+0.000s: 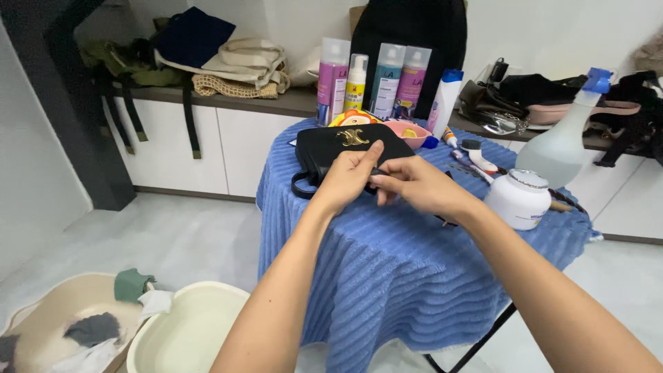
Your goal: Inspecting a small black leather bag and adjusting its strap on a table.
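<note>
A: Largest first. Round counter [387, 276] draped in a blue ribbed towel, cloth hanging well down the sides. Pale tiled floor, white cabinets along the wall, a long shelf behind piled with bags and folded cloth.

B: On the floor, lower left?

A: Two basins. A cream basin [186, 331], nothing visible in it, and beside it a tan basin [62, 324] holding rags, green, grey and white.

B: The thing in hand?

A: Black handbag [345, 148] with a gold clasp, lying flat near the counter's middle, strap looped off its left end. Looks like smooth leather: light, stiff in the body, likely slick, and it would scuff easily. Best taken by the body edge or the strap, clear of the metal clasp.

B: Hands?

A: Left hand [345, 176] rests on the bag's near edge, thumb raised against the front, grip closed round the rim. Right hand [414, 186] meets it just beside, fingertips pinched together on a small dark piece at the bag's edge; I cannot tell what that piece is.

B: Around it?

A: Clear spray bottle [563, 135] with a blue trigger at right. White jar [518, 199] near the right forearm. Four tall cleaner bottles [373, 79] at the back edge. A pink bowl [407, 131] just behind the bag. Small brushes [476, 157] between bowl and jar.
</note>
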